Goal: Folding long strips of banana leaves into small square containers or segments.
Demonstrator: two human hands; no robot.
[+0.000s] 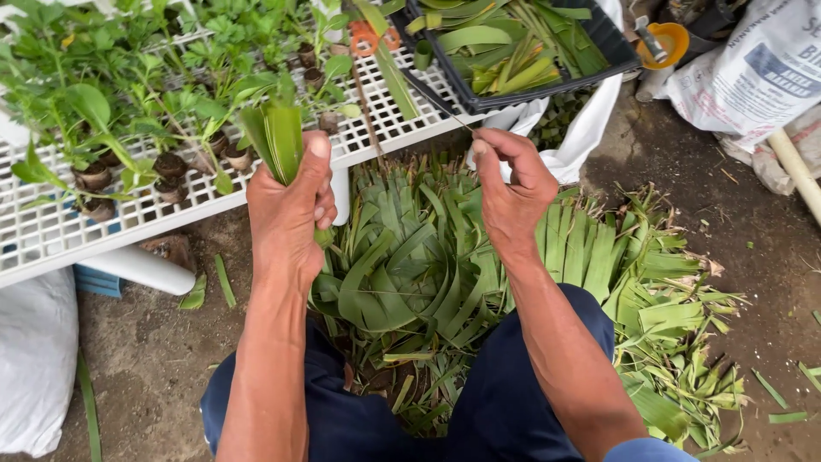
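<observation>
the left hand [289, 205] grips a rolled green leaf strip [275, 141] upright, thumb pinning it closed, above the leaf pile [428, 265]; the right hand [510, 190] pinches a thin sliver [455, 120], seemingly to fasten it.

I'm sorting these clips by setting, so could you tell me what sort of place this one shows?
Probably an outdoor plant nursery work area. Seedlings in small pots stand on a white grid bench, cut green leaf strips lie heaped on bare dirt ground, and the left hand holds a rolled leaf.
</observation>
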